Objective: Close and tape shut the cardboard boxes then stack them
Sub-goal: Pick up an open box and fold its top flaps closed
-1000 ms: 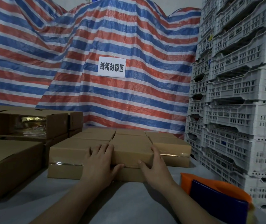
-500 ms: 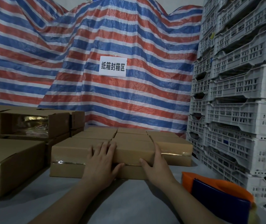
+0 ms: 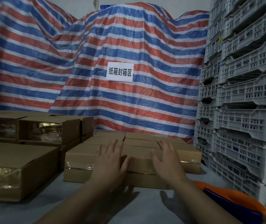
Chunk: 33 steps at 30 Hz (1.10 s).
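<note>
A block of flat, closed cardboard boxes (image 3: 138, 160) lies on the grey table (image 3: 135, 206) in rows, with clear tape shining on the front-left box (image 3: 79, 164). My left hand (image 3: 111, 160) and my right hand (image 3: 166, 160) are spread over the near edge of the front middle box, palms down and fingers apart, gripping nothing. I cannot tell whether the palms touch the cardboard or hover just above it. An orange and blue tape dispenser (image 3: 232, 202) lies at the lower right, beside my right forearm.
A larger taped box (image 3: 15, 168) sits at the near left, with stacked boxes (image 3: 48, 128) behind it. Tall stacks of white plastic crates (image 3: 245, 110) wall off the right side. A striped tarp (image 3: 129, 42) with a white sign (image 3: 119, 72) hangs behind.
Both hands have loosened from the sides of the front middle box, and their fingers have spread. The camera has tilted up a little.
</note>
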Tool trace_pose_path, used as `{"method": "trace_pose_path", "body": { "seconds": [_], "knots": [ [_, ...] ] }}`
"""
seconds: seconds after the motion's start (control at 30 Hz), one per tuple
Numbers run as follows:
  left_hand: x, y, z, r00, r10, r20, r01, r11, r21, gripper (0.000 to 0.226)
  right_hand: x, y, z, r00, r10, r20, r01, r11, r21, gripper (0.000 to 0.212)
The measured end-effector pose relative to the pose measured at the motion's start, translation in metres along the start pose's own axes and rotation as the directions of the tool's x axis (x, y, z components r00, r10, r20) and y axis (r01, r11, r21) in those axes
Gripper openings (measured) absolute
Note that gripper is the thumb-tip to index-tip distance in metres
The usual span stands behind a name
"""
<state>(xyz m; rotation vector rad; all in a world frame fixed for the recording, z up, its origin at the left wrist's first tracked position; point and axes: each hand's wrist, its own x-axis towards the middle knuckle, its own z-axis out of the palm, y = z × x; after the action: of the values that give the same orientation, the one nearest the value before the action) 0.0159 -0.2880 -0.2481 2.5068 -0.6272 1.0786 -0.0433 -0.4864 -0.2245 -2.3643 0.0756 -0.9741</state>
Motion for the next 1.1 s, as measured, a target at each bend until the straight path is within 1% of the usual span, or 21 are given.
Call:
{"method": "trace_pose_path", "body": {
  "seconds": [0.1,0.2,0.23,0.3,0.37,0.47,0.57,0.7,0.77,0.83,0.87,0.93,0.97,1.03,1.1],
  "knots": [
    [0.015,-0.012,-0.029,0.995,0.004,-0.098,-0.002,1.000,0.012,0.050,0.018,-0.023,0.000,0.997,-0.071,-0.005,0.071,0.997,-0.008,0.036],
    [0.028,-0.038,-0.061,0.978,0.035,-0.207,-0.040,0.999,-0.017,0.026,0.034,-0.053,0.014,0.988,-0.156,0.013,0.156,0.988,0.006,0.009],
    [0.031,-0.050,-0.072,0.972,0.042,-0.231,-0.051,0.998,-0.031,0.019,0.038,-0.065,0.022,0.983,-0.184,0.023,0.184,0.983,0.018,0.003],
    [0.035,-0.078,-0.090,0.964,0.040,-0.264,-0.050,0.998,-0.034,0.012,0.046,-0.093,0.041,0.971,-0.238,0.035,0.237,0.970,0.049,0.012],
    [0.037,-0.112,-0.103,0.955,0.014,-0.295,-0.019,1.000,-0.015,0.013,0.054,-0.123,0.063,0.957,-0.287,0.041,0.284,0.957,0.064,0.018],
    [0.036,-0.166,-0.119,0.942,-0.072,-0.329,0.083,0.996,0.020,0.010,0.069,-0.167,0.098,0.931,-0.351,0.101,0.343,0.935,0.087,0.014],
    [0.035,-0.217,-0.136,0.936,-0.142,-0.322,0.173,0.983,0.069,0.011,0.084,-0.208,0.133,0.899,-0.407,0.162,0.399,0.913,0.079,0.019],
    [0.024,-0.286,-0.160,0.929,-0.240,-0.280,0.286,0.949,0.136,0.012,0.101,-0.261,0.184,0.860,-0.462,0.219,0.470,0.882,0.015,0.016],
    [0.016,-0.321,-0.173,0.916,-0.283,-0.285,0.345,0.919,0.193,0.010,0.105,-0.291,0.211,0.832,-0.498,0.244,0.514,0.858,0.002,0.018],
    [0.006,-0.357,-0.189,0.893,-0.335,-0.301,0.409,0.884,0.226,0.004,0.107,-0.324,0.237,0.800,-0.536,0.268,0.550,0.835,0.027,0.020],
    [0.003,-0.376,-0.197,0.883,-0.352,-0.311,0.437,0.858,0.270,0.007,0.107,-0.339,0.250,0.784,-0.556,0.275,0.567,0.822,0.045,0.021],
    [-0.002,-0.414,-0.214,0.863,-0.388,-0.324,0.495,0.778,0.388,0.030,0.106,-0.371,0.276,0.750,-0.592,0.295,0.594,0.799,0.092,0.028],
    [-0.005,-0.431,-0.224,0.848,-0.408,-0.338,0.524,0.742,0.419,0.038,0.104,-0.388,0.288,0.730,-0.609,0.311,0.606,0.787,0.119,0.033],
    [-0.011,-0.459,-0.242,0.825,-0.424,-0.374,0.559,0.710,0.429,0.046,0.098,-0.421,0.311,0.682,-0.648,0.338,0.630,0.756,0.178,0.043],
    [-0.020,-0.486,-0.254,0.808,-0.459,-0.369,0.586,0.691,0.423,0.054,0.085,-0.455,0.336,0.637,-0.675,0.373,0.625,0.735,0.264,0.051]
  ]
}}
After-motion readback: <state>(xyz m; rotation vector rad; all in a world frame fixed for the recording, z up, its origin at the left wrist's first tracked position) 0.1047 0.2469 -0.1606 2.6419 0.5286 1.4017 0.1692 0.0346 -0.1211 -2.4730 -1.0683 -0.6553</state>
